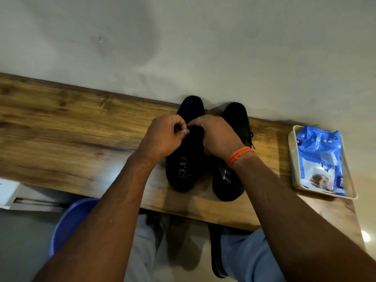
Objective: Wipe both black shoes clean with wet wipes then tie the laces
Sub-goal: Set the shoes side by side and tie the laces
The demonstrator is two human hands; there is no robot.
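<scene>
Two black shoes stand side by side on a wooden shelf (81, 127), toes toward the wall. Over the lacing of the left shoe (184, 169) my left hand (164, 137) and my right hand (215, 135) meet, fingers pinched on its black laces. The laces themselves are mostly hidden under my fingers. The right shoe (237, 119) sits just right of my right hand, its lace ends (251, 139) hanging loose on its right side. An orange thread band circles my right wrist.
A blue pack of wet wipes (321, 157) lies in a cream plastic tray (293, 159) at the shelf's right end. A blue plastic tub (69, 222) stands on the floor below left. The wall rises right behind the shoes.
</scene>
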